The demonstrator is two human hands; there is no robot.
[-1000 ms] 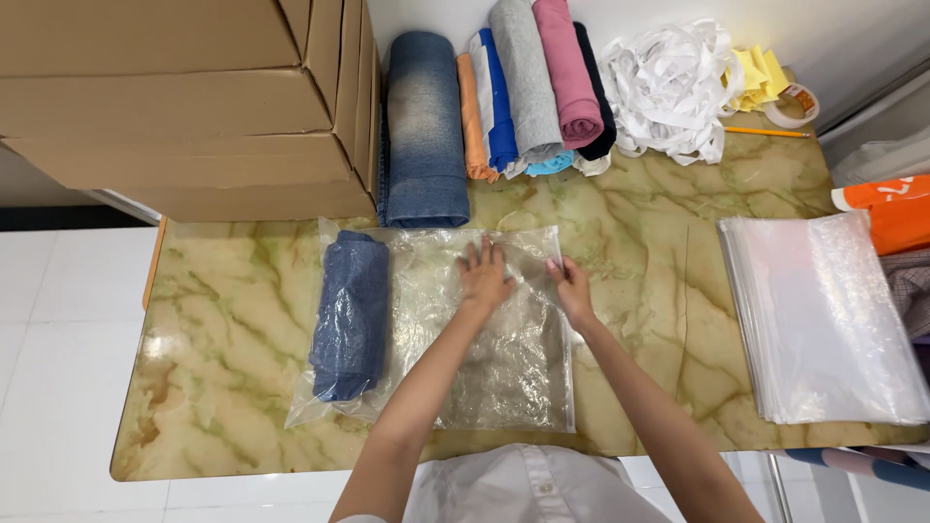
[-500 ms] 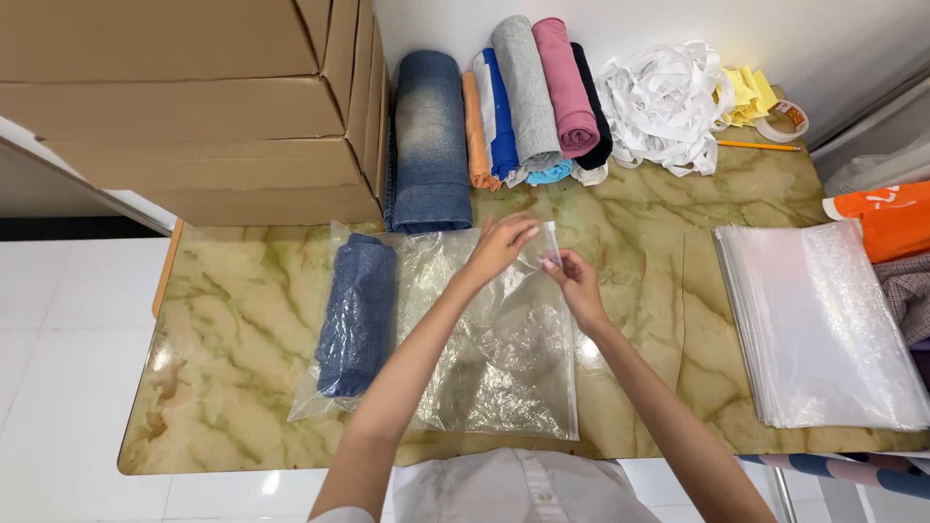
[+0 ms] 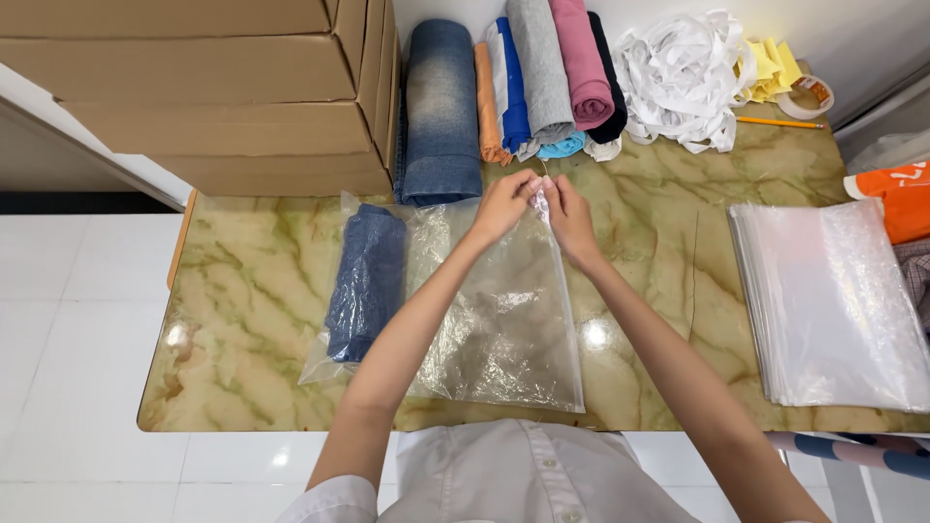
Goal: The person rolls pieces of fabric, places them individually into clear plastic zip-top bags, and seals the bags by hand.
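A clear plastic zip bag (image 3: 504, 320) lies flat on the marble-patterned table (image 3: 242, 291). Inside its left part is a rolled dark blue denim garment (image 3: 366, 281). My left hand (image 3: 504, 201) and my right hand (image 3: 567, 215) meet at the bag's far right corner, fingers pinched on its top edge by the zip. Just beyond my hands lies a row of rolled garments: faded blue jeans (image 3: 441, 111), orange (image 3: 487, 102), blue (image 3: 511, 82), grey (image 3: 541, 68), pink (image 3: 584, 60) and black (image 3: 612, 82).
Stacked cardboard boxes (image 3: 203, 87) fill the far left. A heap of white plastic strips (image 3: 678, 77), yellow paper (image 3: 770, 68), a tape roll (image 3: 804, 95) and a pencil (image 3: 780, 123) lie at the far right. A pile of clear bags (image 3: 833, 310) sits right, beside an orange package (image 3: 896, 199).
My hands moved from pressing the middle of the bag up to its far right corner, where they came together and pinched the top edge.
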